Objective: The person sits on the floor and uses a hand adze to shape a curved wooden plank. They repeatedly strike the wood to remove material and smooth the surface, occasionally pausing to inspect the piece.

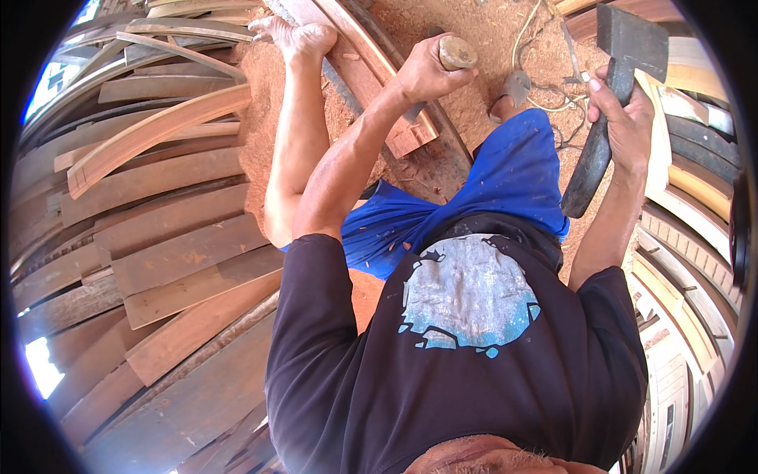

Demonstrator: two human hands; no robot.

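My left hand is closed round the thick wooden handle of a chisel, whose round butt end faces up. The chisel's blade is mostly hidden below the fist. Under it lies a reddish wooden beam with a cut end. My right hand grips a dark mallet by its handle, with the block-shaped head raised at the upper right, apart from the chisel. My bare left foot rests by the far part of the beam.
Stacked planks fill the left side, with a curved piece on top. More timber lines the right. Sawdust and shavings cover the ground. A pale cord runs beyond my knees, near a small grey disc.
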